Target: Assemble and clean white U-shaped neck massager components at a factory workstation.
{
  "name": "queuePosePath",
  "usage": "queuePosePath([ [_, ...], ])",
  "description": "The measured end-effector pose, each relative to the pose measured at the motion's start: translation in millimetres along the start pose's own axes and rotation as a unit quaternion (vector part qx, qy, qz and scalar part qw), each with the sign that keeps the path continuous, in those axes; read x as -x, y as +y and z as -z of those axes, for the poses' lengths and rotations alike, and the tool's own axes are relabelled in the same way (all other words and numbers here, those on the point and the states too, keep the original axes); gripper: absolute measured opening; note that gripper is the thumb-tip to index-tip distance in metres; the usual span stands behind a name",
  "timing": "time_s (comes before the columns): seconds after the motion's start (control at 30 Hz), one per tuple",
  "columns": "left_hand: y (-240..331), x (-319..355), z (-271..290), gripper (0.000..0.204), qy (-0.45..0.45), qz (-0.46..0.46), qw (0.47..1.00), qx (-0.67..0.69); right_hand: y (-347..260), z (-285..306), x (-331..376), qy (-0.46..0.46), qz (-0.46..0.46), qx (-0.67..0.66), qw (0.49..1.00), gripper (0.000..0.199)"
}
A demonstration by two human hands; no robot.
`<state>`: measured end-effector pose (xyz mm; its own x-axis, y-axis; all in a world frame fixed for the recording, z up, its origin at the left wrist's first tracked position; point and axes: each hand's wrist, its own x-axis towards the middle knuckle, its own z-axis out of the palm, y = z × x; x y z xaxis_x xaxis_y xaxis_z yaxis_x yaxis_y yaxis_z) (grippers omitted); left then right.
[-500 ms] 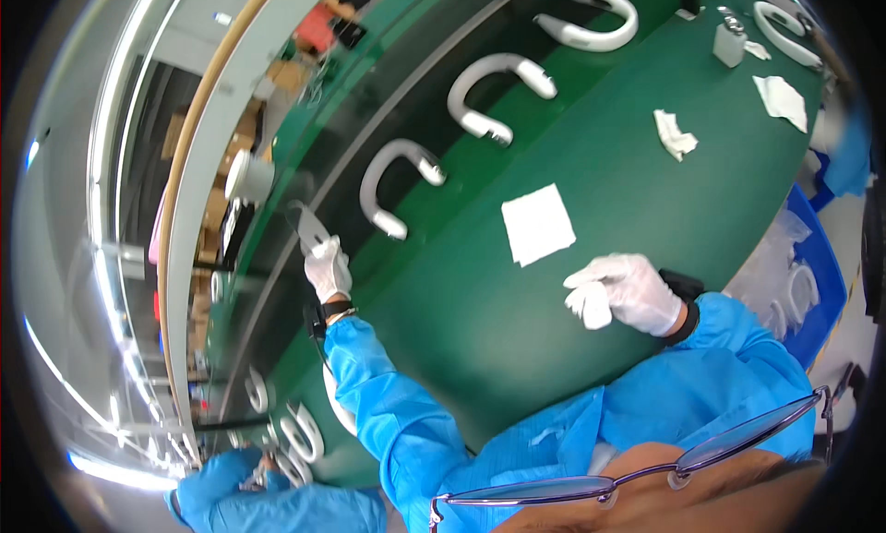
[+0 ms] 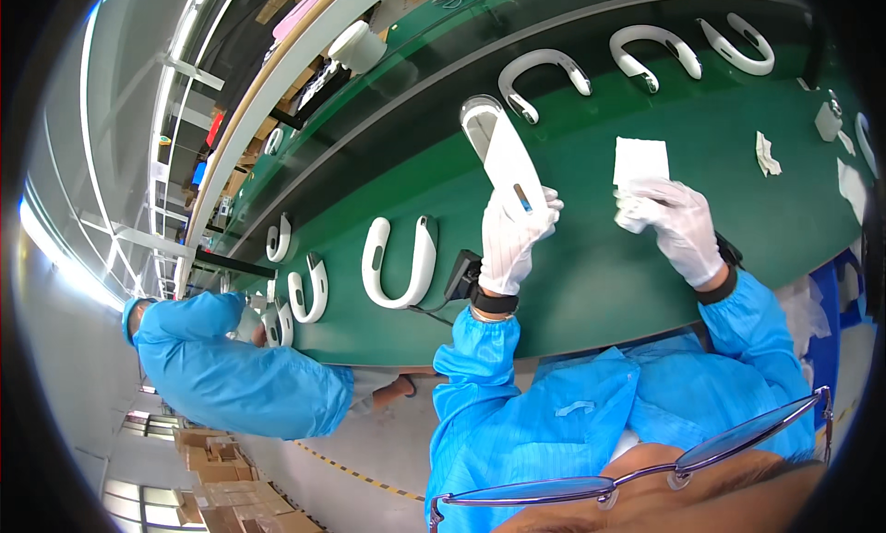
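A white U-shaped neckband device [image 2: 506,159] is held up over the bench, seen nearly edge-on. My gloved left hand [image 2: 517,242] closes round its lower end, beside a dark oval slot. To the right, my gloved right hand [image 2: 672,224] is closed with a small wad of white cloth [image 2: 631,219] pinched in its fingertips. Just beyond those fingers lies a square white cloth [image 2: 640,156], partly covered by them in this view. The two hands are apart, both above the green bench top [image 2: 591,293].
Several similar neckbands line the far side, one nearest my left hand [image 2: 544,62]. Another neckband [image 2: 399,265] lies left. A crumpled cloth [image 2: 766,155] and a small bottle [image 2: 828,119] sit right. A co-worker in blue [image 2: 231,367] works at left; a blue bin [image 2: 844,302] stands lower right.
My left hand has brought the neckband back from the far side and raised it. The view has turned left, showing more of the co-worker. My right hand still pinches the wad.
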<state>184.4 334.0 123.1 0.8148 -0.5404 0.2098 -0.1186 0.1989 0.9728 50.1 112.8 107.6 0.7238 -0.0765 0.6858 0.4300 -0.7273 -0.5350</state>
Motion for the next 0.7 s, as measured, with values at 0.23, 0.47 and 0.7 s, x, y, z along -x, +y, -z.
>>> queuePosePath([
  [0.23,2,35,-12,0.05,-0.035,-0.052,0.995,-0.075,-38,-56,-38,-0.019,0.155,-0.06,0.986,0.027],
  [0.47,-27,75,-14,0.053,-0.069,-0.021,0.976,-0.205,-30,-67,-86,0.03,0.168,0.028,0.985,0.029],
  [0.7,-36,93,0,0.038,-0.041,-0.214,0.902,-0.374,-80,-69,-54,-0.105,0.222,0.175,0.953,0.024],
])
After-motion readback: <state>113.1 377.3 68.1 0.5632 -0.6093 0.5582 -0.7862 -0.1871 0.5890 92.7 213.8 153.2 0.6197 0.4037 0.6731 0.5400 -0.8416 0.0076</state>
